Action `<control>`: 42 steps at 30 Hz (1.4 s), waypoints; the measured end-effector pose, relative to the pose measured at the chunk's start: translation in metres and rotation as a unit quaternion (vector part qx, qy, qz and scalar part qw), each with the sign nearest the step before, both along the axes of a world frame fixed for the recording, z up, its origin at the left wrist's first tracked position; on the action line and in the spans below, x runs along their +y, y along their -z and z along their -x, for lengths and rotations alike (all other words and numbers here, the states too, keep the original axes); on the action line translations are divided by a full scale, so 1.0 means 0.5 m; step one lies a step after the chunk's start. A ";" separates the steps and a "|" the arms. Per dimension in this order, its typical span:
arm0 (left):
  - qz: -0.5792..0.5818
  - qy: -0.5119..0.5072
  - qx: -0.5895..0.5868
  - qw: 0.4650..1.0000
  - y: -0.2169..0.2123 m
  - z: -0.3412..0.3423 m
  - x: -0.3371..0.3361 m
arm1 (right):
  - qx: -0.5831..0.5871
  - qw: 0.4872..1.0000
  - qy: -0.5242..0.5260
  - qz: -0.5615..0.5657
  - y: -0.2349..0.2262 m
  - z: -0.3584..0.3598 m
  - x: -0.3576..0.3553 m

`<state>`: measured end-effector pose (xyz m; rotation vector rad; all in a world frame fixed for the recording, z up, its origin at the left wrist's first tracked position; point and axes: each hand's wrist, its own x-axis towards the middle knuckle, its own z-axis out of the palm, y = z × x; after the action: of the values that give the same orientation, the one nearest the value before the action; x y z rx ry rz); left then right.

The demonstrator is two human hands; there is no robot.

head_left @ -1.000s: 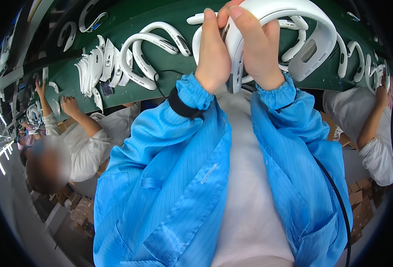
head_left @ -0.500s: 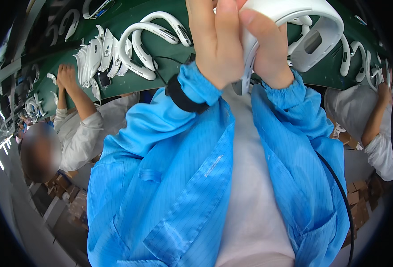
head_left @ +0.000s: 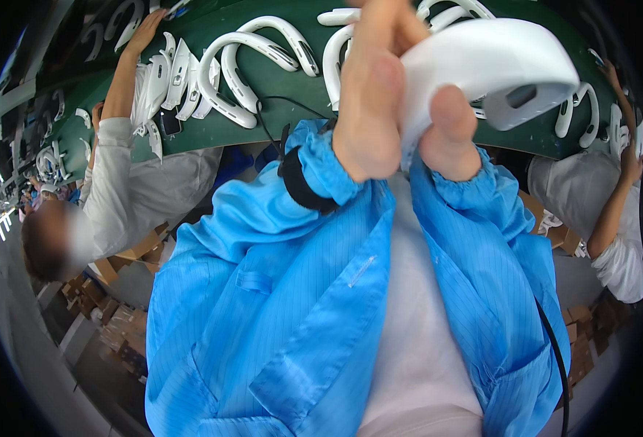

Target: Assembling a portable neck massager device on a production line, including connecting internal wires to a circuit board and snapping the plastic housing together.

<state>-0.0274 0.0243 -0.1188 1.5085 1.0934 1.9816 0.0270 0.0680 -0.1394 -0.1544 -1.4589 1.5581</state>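
A white, curved neck fan [head_left: 492, 58] is held up close to me above the table's near edge. Its broad smooth outer face shows, with a dark oval opening near the right end. My right hand [head_left: 449, 135] grips the lower left part of it, the thumb on the near side and the other fingers hidden behind. Against the left end of the fan, my left hand [head_left: 371, 102] is closed, its fingertips blurred and partly out of sight. A black band [head_left: 303, 175] circles my left sleeve cuff.
On the green table [head_left: 292, 113] lie several white neck fans [head_left: 208, 84] and a stack of curved white shells [head_left: 150, 87]. A dark cable [head_left: 263, 120] runs by my left wrist. Co-workers sit on both sides; the left one's arm [head_left: 121, 87] reaches over the table. Cardboard boxes [head_left: 128, 255] stand below.
The neck fan has turned in my hands, so its smooth outer face shows more. Both hands have shifted slightly nearer. The left co-worker's arm has stretched farther over the table.
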 end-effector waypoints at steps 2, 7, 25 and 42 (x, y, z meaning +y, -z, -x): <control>-0.056 -0.029 0.104 0.993 0.007 0.007 -0.002 | 0.107 0.982 -0.125 -0.091 -0.019 0.002 0.026; 0.031 0.043 0.084 0.995 -0.046 0.031 -0.015 | 0.085 0.967 -0.238 0.022 -0.051 -0.049 0.021; 0.197 -0.039 -0.161 0.966 0.040 0.030 0.008 | -0.153 0.965 -0.026 0.212 0.016 0.021 -0.006; 0.334 -0.153 -0.276 0.888 0.060 0.011 0.003 | -0.143 0.937 -0.106 0.301 0.050 0.020 -0.012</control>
<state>-0.0329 0.0259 -0.1486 0.3991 1.5745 1.7552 0.0172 0.0622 -0.1644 -0.6210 -1.1903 2.2011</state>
